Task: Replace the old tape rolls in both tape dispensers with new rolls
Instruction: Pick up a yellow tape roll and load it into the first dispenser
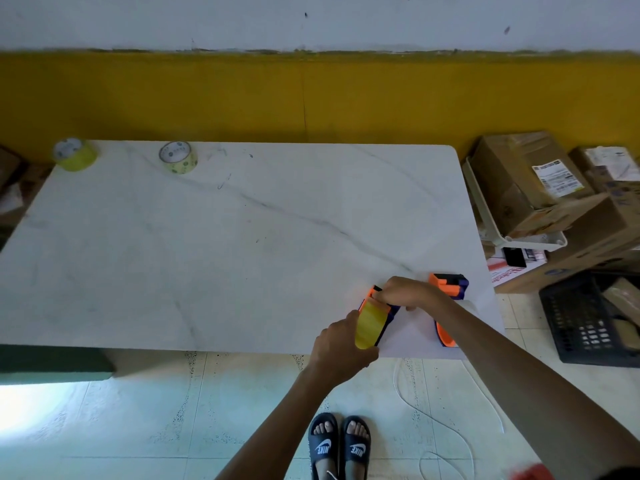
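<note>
Work is on the first dispenser (379, 308) of 2, at the table's (242, 237) near edge. The left hand (341, 344) wraps its yellow roll (370, 326); the right hand (410, 292) is closed over the dispenser's top, just above the left. The second dispenser (448, 289) lies just beyond the right hand. 2 loose rolls (178, 157) sit far off to the left. Next, likely, the roll must come free of its hub.
</note>
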Demonstrator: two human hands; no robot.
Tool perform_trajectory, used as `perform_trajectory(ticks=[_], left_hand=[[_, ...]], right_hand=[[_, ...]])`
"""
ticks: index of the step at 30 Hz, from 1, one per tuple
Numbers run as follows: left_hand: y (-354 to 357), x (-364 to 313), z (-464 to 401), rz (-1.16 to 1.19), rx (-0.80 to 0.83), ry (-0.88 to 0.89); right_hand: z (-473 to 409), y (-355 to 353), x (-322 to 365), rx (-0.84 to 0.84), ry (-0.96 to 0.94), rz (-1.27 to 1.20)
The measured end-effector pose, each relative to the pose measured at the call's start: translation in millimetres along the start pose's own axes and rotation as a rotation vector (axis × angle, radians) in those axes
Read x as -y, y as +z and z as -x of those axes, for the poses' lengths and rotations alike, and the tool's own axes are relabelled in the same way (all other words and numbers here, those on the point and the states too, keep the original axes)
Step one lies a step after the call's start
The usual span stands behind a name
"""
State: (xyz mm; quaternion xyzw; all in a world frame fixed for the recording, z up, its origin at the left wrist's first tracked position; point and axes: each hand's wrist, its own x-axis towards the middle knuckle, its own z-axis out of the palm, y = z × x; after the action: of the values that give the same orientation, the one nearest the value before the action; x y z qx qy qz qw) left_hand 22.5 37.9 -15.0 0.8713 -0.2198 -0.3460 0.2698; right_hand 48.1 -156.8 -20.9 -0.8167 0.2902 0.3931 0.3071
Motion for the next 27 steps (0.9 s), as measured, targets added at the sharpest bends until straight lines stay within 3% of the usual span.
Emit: perform_trajectory(ticks=[6, 10, 13, 16, 21, 27], left_hand=[[2, 3, 0, -0.018, -0.018, 0.028], [2, 3, 0, -0.039, -0.036, 0.033], [1, 2, 0, -0.05, -0.043, 0.029], [0, 2, -2, -0.048, -0.045, 0.024], [-1, -5, -5, -0.062, -0.071, 0.001], [0, -6, -7, -0.149, -0.083, 0.006]], right_hand=[[0, -6, -2, 0.088, 0.041, -0.034], [-6, -5, -18, 0.07, -0.047, -0.14], [-8, 2, -29, -0.123, -0.227, -0.145], [-17, 14, -31, -0.301, -0.221, -0.002], [-23, 34, -18, -0.432, -0.187, 0.132], [-24, 33, -24, -0.508, -0.183, -0.093]])
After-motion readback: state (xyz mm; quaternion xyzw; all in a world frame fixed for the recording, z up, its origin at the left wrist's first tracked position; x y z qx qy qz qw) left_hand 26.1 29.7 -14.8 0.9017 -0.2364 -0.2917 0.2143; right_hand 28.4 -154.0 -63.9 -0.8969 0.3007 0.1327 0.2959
